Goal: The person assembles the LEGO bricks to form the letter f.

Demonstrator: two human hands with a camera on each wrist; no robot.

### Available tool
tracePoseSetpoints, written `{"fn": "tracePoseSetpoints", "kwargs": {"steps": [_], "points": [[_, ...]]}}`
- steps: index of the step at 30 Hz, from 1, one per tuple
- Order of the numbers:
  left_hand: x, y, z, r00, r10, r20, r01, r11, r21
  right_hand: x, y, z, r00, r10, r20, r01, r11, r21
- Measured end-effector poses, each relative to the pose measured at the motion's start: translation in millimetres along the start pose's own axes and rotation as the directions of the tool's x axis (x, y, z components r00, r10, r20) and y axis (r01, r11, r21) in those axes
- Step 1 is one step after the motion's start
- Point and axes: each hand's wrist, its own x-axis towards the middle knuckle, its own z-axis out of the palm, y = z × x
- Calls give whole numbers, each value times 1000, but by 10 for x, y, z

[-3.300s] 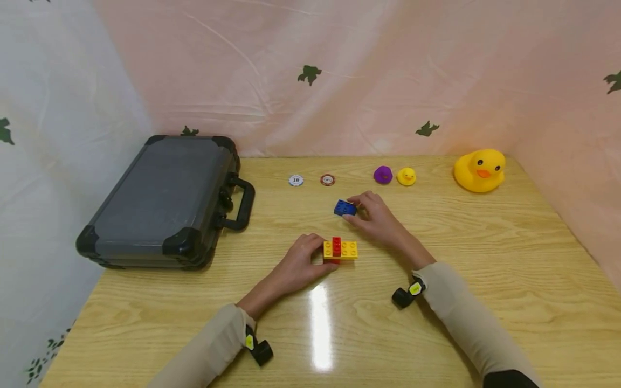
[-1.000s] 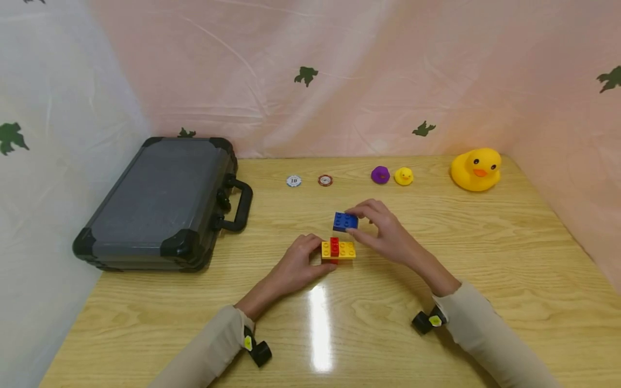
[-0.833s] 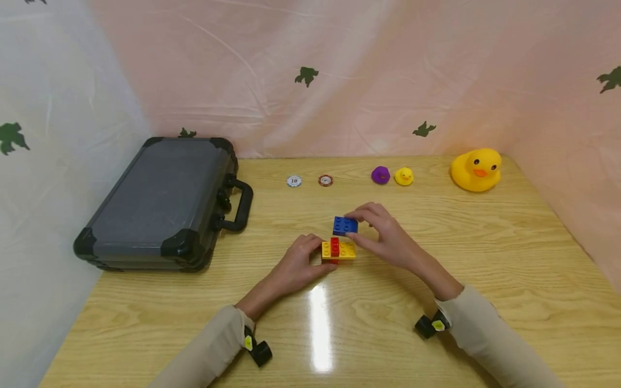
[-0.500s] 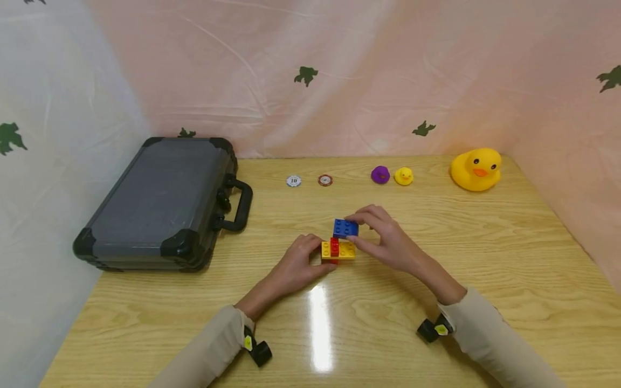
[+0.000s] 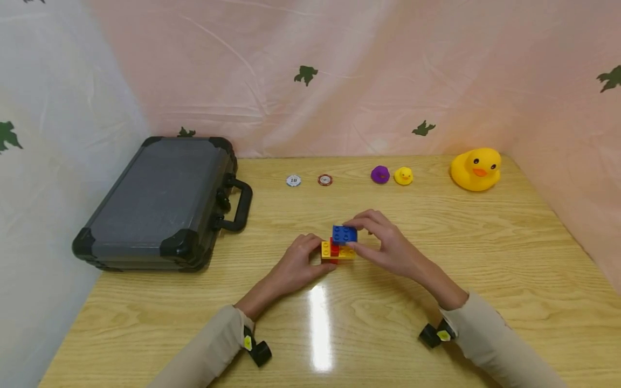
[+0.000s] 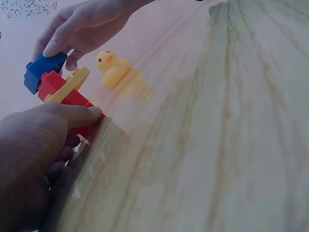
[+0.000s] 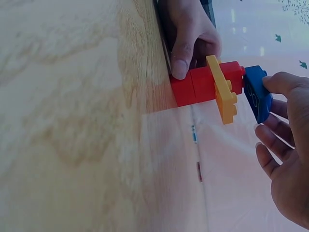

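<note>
My left hand (image 5: 298, 262) grips the base of a small stack of toy building bricks low at the table, thumb against the lower red brick (image 7: 184, 91). A flat yellow piece (image 7: 223, 94) crosses the stack and sticks out past it, with another red brick (image 7: 234, 72) above. Between the thumb and fingers of my right hand (image 5: 390, 245) is a blue brick (image 5: 344, 235). In the right wrist view the blue brick is slightly tilted, its underside right at the studs of the top red brick. From the head view it covers part of the red and yellow pieces.
A grey case (image 5: 160, 199) with a black handle lies at the left. Along the back are a white chip (image 5: 293, 180), a red-brown chip (image 5: 325, 180), a small purple duck (image 5: 380, 174), a small yellow duck (image 5: 404, 175) and a large yellow duck (image 5: 475, 170).
My right hand has lifted the blue brick from the table behind the stack and brought it nearer, over the top red brick. The left hand still holds the stack in place.
</note>
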Motion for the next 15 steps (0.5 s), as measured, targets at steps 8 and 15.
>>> {"fn": "tracePoseSetpoints", "kwargs": {"steps": [8, 15], "points": [[-1, -6, 5, 1000, 6, -6, -6, 1000, -1, -14, 3, 21, 1000, -14, 11, 14, 999, 35], [1, -7, 4, 1000, 11, -10, -11, 1000, 3, 1, -3, 6, 998, -55, 26, 54, 998, 30]]}}
